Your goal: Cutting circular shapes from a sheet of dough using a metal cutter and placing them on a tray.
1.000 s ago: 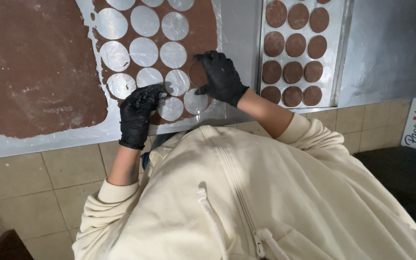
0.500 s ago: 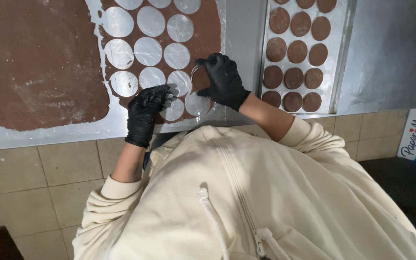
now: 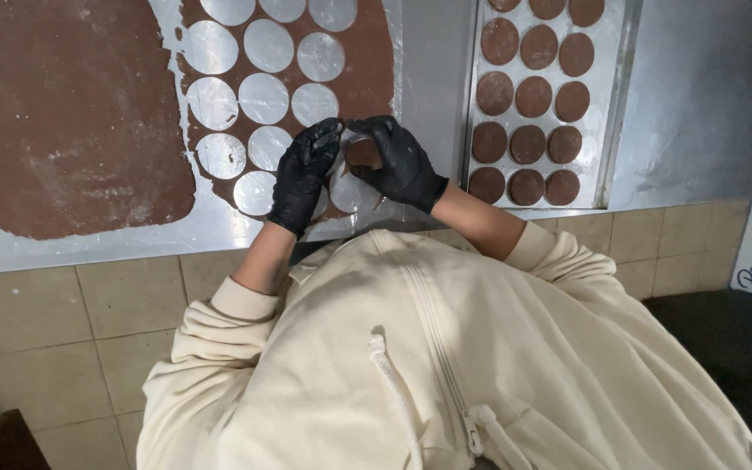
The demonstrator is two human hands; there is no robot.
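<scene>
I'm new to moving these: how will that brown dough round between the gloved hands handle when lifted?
Probably floppy: the round is thin, and both the left hand and right hand support it. Likely easy to tear, since rounds cut cleanly out of the sheet.

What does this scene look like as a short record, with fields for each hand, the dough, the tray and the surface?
left hand: left hand, black glove, fingertips on the brown dough disc
right hand: right hand, black glove, cupping the same disc from the other side
cut sheet: rolled dough sheet with rows of round holes
uncut sheet: whole brown sheet at far left
tray: metal tray with rows of brown discs
surface: metal worktop
clothing: cream hooded top
</scene>
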